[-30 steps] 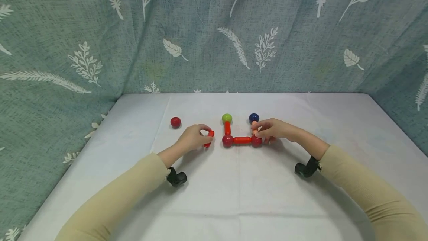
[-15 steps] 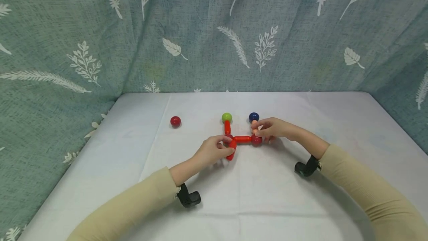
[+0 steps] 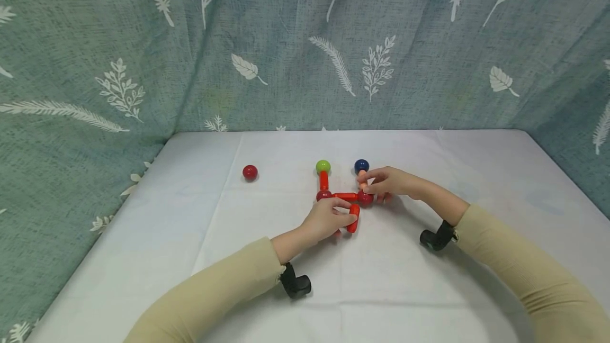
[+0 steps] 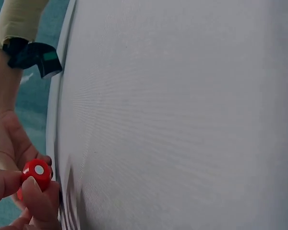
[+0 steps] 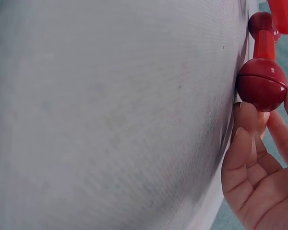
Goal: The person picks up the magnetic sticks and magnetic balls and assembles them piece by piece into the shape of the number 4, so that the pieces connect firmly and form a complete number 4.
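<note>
My left hand (image 3: 329, 219) pinches a loose red rod (image 3: 353, 218) just in front of a U-shaped figure of balls and rods. In the left wrist view that rod's end (image 4: 39, 170) shows a pale round disc. My right hand (image 3: 388, 181) pinches the peach rod (image 3: 362, 178) on the figure's right side, between a blue ball (image 3: 361, 166) and a dark red ball (image 3: 365, 198). Another red rod (image 3: 344, 196) joins this ball to a second dark red ball (image 3: 324, 195), partly hidden by my left hand. From there a red rod (image 3: 324, 180) runs back to a green ball (image 3: 323, 167).
A single red ball (image 3: 250, 172) lies apart on the left of the white-covered table (image 3: 381, 290). Behind the table hangs a green leaf-patterned cloth (image 3: 286, 41). Small black cameras (image 3: 295, 285) are strapped at both wrists.
My left hand has carried the red rod rightward, from left of the figure, past its front-left ball, to near the front-right ball. My right hand has stayed in place.
</note>
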